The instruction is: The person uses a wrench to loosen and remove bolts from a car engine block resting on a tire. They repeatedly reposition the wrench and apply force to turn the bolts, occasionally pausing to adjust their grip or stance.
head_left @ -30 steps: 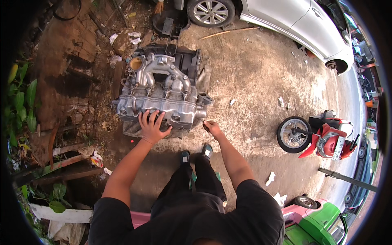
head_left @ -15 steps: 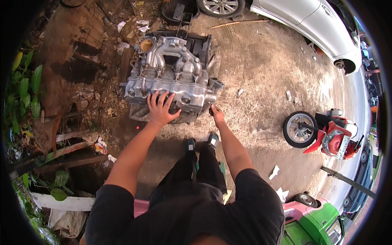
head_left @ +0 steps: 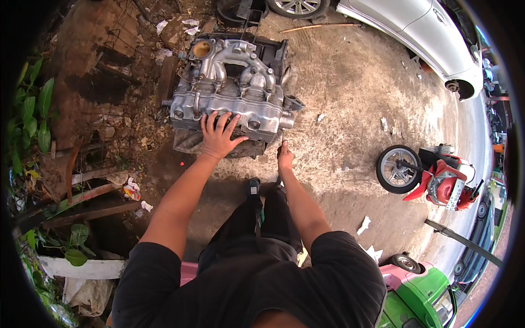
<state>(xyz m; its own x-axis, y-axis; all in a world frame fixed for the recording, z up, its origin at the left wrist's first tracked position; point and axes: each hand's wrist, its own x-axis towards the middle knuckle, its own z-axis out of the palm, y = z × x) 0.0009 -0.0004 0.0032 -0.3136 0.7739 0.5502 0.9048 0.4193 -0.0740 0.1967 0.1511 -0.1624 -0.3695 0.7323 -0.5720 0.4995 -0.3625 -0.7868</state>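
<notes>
Head view, looking straight down: a grimy silver car engine (head_left: 232, 87) with its intake manifold (head_left: 229, 68) on top sits on bare dirt ground (head_left: 350, 93), at about twelve o'clock from the person. The left hand (head_left: 219, 136) lies flat on the engine's near edge, fingers spread wide, holding nothing. The right hand (head_left: 284, 158) hangs just beside the engine's near right corner, at about one o'clock; its grip is closed around a thin dark tool (head_left: 283, 143), too small to identify. Both bare forearms come up from a black shirt (head_left: 246, 290). At three o'clock, well apart from the engine, lies a red scooter (head_left: 432, 177). A white car (head_left: 421, 33) stands at one o'clock. Green leaves (head_left: 33, 109) and scrap timber (head_left: 82, 197) line the nine o'clock side. A green vehicle (head_left: 432, 295) shows at five o'clock.
</notes>
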